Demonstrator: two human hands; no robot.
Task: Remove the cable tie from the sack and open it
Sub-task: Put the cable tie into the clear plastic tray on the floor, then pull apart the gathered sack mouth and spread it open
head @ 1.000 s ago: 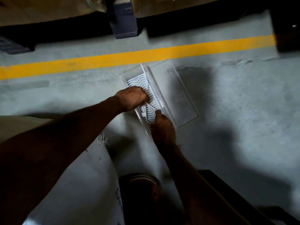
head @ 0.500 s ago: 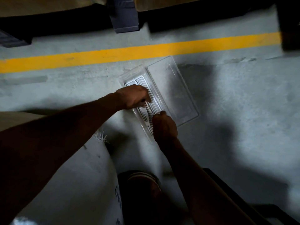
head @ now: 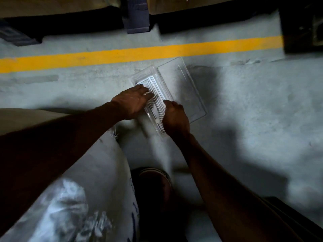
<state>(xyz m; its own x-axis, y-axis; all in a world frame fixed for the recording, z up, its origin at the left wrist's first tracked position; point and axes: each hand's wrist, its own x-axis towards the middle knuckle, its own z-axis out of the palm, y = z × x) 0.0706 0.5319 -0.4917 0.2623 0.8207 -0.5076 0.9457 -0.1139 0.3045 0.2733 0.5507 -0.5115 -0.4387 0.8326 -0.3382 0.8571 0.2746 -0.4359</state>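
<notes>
A white woven sack (head: 104, 172) fills the lower left, its frayed corner by my left forearm; I see no tie on it. On the concrete floor ahead lies a clear plastic box (head: 139, 75) holding a row of white cable ties (head: 157, 96). My left hand (head: 132, 102) rests on the ties with its fingers stretched out and apart. My right hand (head: 176, 117) is closed at the box's near right rim; whether it also pinches a tie is hidden. A blurred white strip shows between the two hands.
The box's clear lid (head: 181, 88) lies open to the right. A yellow floor line (head: 157, 51) runs across behind it, with a dark pallet block (head: 138, 14) and cartons beyond. My sandalled foot (head: 153, 180) is beside the sack. A dark object (head: 288, 215) sits at lower right.
My left hand has uncurled and spread flat over the ties. My right hand has shifted slightly right along the box's rim. The view has tilted a little.
</notes>
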